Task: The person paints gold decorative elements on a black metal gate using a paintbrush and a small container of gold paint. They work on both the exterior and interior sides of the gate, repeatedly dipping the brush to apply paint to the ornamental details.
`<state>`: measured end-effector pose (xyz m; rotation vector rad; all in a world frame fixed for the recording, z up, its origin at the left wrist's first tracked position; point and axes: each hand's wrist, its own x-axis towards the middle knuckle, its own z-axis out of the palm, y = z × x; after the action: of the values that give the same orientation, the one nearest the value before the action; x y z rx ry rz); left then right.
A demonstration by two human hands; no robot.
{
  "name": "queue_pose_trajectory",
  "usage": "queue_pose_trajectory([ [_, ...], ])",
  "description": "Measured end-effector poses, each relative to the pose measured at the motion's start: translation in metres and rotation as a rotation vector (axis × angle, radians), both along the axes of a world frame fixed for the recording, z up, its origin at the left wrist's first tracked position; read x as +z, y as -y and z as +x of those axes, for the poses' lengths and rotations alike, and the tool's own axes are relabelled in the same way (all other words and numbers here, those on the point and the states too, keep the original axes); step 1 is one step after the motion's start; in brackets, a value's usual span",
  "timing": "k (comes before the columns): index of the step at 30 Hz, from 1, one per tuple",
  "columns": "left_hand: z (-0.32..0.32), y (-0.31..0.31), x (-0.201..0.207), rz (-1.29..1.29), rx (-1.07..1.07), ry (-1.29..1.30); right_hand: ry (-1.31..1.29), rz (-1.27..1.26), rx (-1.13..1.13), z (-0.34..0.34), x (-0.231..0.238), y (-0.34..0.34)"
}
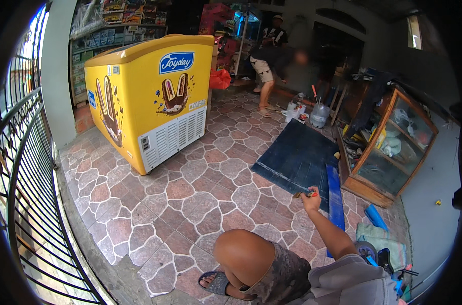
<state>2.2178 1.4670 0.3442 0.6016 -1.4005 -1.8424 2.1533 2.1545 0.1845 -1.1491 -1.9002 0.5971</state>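
My right hand (310, 202) reaches forward over the near end of a dark blue-black sheet (297, 157) lying on the tiled floor. Its fingers are closed around what looks like a small paintbrush (297, 194), with a brownish end pointing left and a bit of red at the other side. I cannot make out whether the brush touches the sheet. Alongside the sheet, close to this hand, runs a bright blue strip (335, 198). My left hand is out of the picture.
A yellow ice cream freezer (149, 91) stands at left, beyond a black railing (37, 203). A wooden glass cabinet (393, 147) leans at right. Past the sheet are a clear plastic jug (320, 116) and a bending person (266, 66). A blue roll (376, 217) lies near the right wall.
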Motion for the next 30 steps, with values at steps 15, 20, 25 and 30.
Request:
queue_pose_trajectory([
  [15, 0.019, 0.013, -0.03, -0.21, -0.028, -0.087, 1.037, -0.006, -0.297, 0.066, 0.141, -0.069],
  [20, 0.026, 0.007, -0.021, -0.246, 0.025, -0.115, 1.179, -0.062, -0.267, 0.046, 0.14, -0.065],
  [25, 0.032, 0.011, -0.022, -0.238, 0.018, -0.126, 1.256, -0.062, -0.227, 0.028, 0.139, -0.058],
  [30, 0.04, 0.014, -0.024, -0.242, 0.024, -0.132, 1.652, -0.07, -0.18, 0.001, 0.123, -0.069],
])
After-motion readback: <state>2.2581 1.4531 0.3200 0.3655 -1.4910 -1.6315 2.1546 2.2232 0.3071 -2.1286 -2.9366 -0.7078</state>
